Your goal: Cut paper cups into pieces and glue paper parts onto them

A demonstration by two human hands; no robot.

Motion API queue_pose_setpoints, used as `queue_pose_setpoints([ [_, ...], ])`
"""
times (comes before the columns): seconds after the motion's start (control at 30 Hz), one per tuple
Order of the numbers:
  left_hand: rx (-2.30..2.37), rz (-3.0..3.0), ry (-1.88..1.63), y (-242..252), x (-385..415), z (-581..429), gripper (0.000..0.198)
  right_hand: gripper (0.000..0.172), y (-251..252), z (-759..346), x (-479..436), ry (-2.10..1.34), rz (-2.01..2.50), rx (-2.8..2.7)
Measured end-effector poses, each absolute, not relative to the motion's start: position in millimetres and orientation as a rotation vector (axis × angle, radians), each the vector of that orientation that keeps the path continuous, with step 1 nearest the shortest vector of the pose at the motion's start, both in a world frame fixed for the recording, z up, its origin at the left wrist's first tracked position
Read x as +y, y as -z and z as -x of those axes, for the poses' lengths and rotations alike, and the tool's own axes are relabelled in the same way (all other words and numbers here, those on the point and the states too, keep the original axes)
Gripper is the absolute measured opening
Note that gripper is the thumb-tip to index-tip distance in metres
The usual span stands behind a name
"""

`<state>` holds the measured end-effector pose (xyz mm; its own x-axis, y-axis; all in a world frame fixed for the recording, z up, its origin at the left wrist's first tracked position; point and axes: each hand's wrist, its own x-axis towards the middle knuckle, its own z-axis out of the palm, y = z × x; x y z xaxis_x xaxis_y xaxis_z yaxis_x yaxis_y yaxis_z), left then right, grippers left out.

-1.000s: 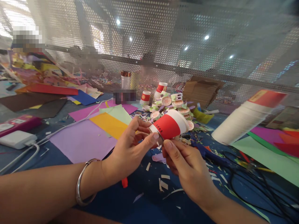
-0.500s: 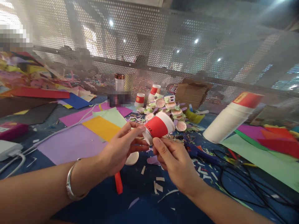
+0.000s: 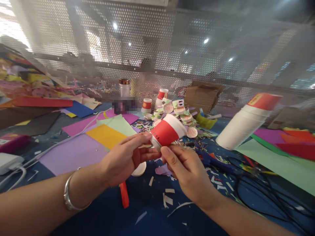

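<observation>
A white paper cup with a red band (image 3: 166, 131) is held tilted above the table, its rim toward the upper right. My left hand (image 3: 128, 155) grips the cup's base side from the left, thumb on the red band and fingers beneath. On the near side my right hand (image 3: 183, 167) pinches the bottom edge of the cup between thumb and fingers. Below my left hand lies a round white disc (image 3: 139, 169), partly covered by the fingers. Close to it a red strip-like object (image 3: 124, 195) rests on the blue table. Paper scraps (image 3: 168, 200) are scattered under both hands.
A tall stack of paper cups (image 3: 242, 127) leans at the right. Behind the hands is a pile of cut cup pieces (image 3: 180, 109). Coloured paper sheets (image 3: 73, 154) cover the left side. Black cables (image 3: 261, 193) and a blue-handled tool (image 3: 216, 163) lie at the right.
The cup has turned slightly, with its rim shifted a little to the right. Both hands keep their hold on it. The view has moved slightly.
</observation>
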<state>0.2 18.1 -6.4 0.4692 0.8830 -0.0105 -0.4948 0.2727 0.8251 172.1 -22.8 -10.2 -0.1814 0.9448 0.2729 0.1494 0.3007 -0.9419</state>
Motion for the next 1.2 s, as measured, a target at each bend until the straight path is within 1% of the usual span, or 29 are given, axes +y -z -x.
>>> queue_pose_setpoints([
  [0.37, 0.469, -0.902, -1.051, 6, 11, -4, 0.018, 0.041, 11, -175, -24, -0.967, 1.038, -1.588],
  [0.63, 0.492, -0.900, -1.043, 5, 7, -1, 0.017, 0.040, 10, -178, -27, -0.947, 1.059, -1.631],
  [0.83, 0.531, -0.910, -1.085, 6, 8, -1, 0.017, 0.043, 14, -178, -23, -0.958, 1.099, -1.635],
  [0.93, 0.569, -0.994, -1.163, 6, 7, -2, 0.022, 0.043, 14, -178, -23, -0.969, 1.091, -1.624],
  [1.1, 0.673, -1.144, -1.240, 6, 5, -3, 0.042, 0.044, 15, -179, -26, -0.969, 1.104, -1.641],
  [1.2, 0.677, -1.198, -1.225, 6, 5, -4, 0.044, 0.044, 16, -180, -25, -0.976, 1.099, -1.632],
])
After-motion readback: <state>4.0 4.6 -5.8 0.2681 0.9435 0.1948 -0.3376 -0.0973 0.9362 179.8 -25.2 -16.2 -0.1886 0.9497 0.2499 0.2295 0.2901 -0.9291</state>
